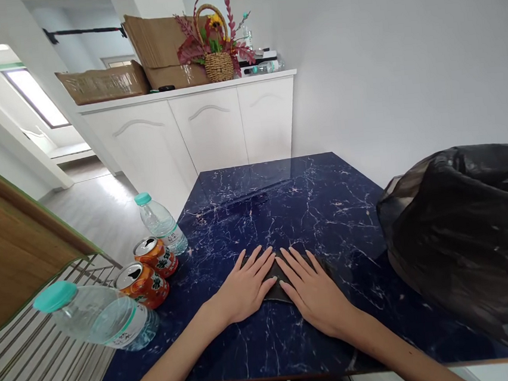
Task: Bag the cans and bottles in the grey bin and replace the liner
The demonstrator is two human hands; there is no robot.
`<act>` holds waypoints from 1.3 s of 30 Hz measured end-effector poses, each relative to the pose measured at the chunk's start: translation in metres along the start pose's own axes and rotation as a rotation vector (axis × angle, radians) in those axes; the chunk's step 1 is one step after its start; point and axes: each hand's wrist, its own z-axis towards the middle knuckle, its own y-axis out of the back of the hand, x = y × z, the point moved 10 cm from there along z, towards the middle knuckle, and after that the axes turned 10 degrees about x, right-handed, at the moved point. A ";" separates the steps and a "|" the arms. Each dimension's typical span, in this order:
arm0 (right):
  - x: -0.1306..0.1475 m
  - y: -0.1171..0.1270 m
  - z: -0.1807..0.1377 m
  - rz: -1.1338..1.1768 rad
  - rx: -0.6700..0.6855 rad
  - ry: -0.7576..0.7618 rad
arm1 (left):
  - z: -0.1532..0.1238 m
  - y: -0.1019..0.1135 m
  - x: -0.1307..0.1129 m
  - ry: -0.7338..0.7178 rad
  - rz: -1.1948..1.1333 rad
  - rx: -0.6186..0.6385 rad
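Observation:
My left hand [246,288] lies flat, fingers stretched forward, partly over a thin dark sheet [276,292] on the table. Beside it, my right hand [314,292] also rests flat on this sheet, its fingers slightly spread. The two thumbs come close together near the middle. Most of the sheet is hidden under my hands, and I cannot tell whether it is cloth or plastic. Beneath everything is a dark blue marble-patterned table [269,348].
Along the table's left edge stand two orange cans [144,285], [156,257], a near water bottle [109,318] and a farther water bottle [162,223]. A large black plastic bag [470,241] fills the right side. Behind are a white cabinet [212,128], cardboard boxes [104,85] and a flower basket [219,67].

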 end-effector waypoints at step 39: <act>-0.076 0.064 -0.083 0.465 -0.294 -0.021 | 0.344 0.105 -0.065 -0.088 -0.532 0.017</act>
